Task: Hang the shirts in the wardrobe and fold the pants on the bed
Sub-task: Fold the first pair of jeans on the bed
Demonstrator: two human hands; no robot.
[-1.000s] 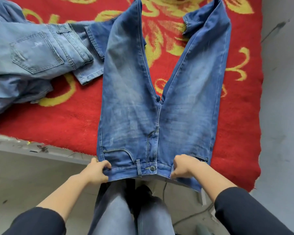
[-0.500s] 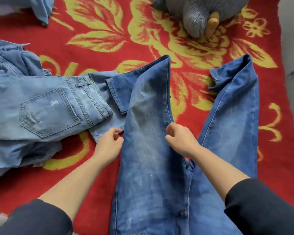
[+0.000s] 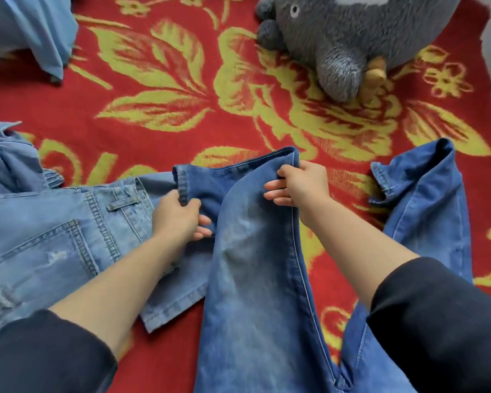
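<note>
The left grip (image 3: 179,219), a bare hand, is clamped on the cuff of the dark jeans (image 3: 253,279), with the thumb on top of the hem and the fingers curled beneath it. The right grip (image 3: 302,185) is clamped on the same leg's opposite edge, at 3 o'clock from the left grip, its fingers curled over the seam. The cuff lies spread between the 2 grips, and the leg runs from them toward 6 o'clock, out of view at the bottom.

The other leg (image 3: 425,211) lies at 3 o'clock of the right grip, apart from it, with its cuff crumpled. At 9 o'clock of the left grip lies a pair of light jeans (image 3: 40,236), back pocket up. 1 of its hems passes under the left forearm and touches the dark jeans.

Everything rests on the bed's red blanket (image 3: 153,66), which is patterned with yellow flowers. A grey stuffed toy (image 3: 338,38) sits at 1 o'clock, and a pale blue cloth (image 3: 31,26) at 10 o'clock.
</note>
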